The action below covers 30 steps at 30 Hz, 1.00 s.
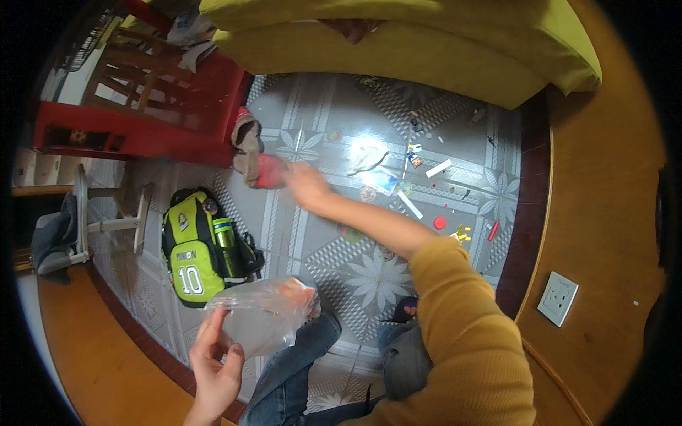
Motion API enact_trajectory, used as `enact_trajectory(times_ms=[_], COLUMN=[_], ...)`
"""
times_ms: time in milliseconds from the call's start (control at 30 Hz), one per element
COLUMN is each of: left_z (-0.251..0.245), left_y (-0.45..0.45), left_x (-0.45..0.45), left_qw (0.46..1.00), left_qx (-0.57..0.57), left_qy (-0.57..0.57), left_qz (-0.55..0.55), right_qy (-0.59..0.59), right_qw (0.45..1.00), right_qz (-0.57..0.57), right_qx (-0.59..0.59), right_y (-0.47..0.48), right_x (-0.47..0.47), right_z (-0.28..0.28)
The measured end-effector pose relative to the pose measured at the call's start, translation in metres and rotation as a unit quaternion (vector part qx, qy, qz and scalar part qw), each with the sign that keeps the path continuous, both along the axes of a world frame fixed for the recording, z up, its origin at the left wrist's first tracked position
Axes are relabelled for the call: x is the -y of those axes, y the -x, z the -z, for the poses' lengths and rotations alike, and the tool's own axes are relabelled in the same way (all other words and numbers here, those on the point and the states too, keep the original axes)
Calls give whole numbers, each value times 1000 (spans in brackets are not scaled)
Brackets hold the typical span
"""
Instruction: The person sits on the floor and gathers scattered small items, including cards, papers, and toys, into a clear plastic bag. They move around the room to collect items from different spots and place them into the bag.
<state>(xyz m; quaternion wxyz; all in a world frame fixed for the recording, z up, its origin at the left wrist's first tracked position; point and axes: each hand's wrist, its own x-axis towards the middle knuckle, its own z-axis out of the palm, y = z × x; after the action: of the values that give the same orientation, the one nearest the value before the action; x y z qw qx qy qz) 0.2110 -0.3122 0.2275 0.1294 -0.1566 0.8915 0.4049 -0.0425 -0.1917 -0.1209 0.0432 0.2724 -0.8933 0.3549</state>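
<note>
My left hand [216,351] holds up a clear plastic bag [256,319], pinched near its rim, with something orange and white inside its far end. My right hand [307,186] reaches out to the far left over the tiled floor, at the red toe of a brown and red slipper [270,171]. Its fingertips are blurred, so whether they grip the slipper cannot be told. A second slipper [246,130] lies just beyond, against the red cabinet. Right of my right hand, a crumpled white wrapper [366,158] and small scraps lie on the floor.
A lime-green backpack [200,255] with a bottle lies left of the floor. White strips [438,169], a red round cap [439,222] and small yellow pieces [464,234] are scattered at right. A green sofa [405,53] stands at the back, a red cabinet [181,144] at left.
</note>
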Motion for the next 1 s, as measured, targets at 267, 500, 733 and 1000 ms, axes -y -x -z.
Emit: enact_trajectory(times_ms=[267, 500, 733, 1000], left_z=[151, 193, 196, 189], left_y=[19, 40, 52, 74], left_x=[-2, -10, -25, -48], left_qw=[983, 982, 980, 982], left_qx=[41, -6, 64, 55], left_qy=[-178, -168, -183, -162], left_qz=[-17, 82, 38, 75], right_qy=[-162, 84, -9, 90], right_qw=[975, 930, 737, 810], right_qz=[138, 345, 673, 576], right_qx=[66, 97, -58, 56], right_y=[28, 27, 5, 25], right_x=[-158, -257, -493, -431], right_z=[55, 49, 79, 110])
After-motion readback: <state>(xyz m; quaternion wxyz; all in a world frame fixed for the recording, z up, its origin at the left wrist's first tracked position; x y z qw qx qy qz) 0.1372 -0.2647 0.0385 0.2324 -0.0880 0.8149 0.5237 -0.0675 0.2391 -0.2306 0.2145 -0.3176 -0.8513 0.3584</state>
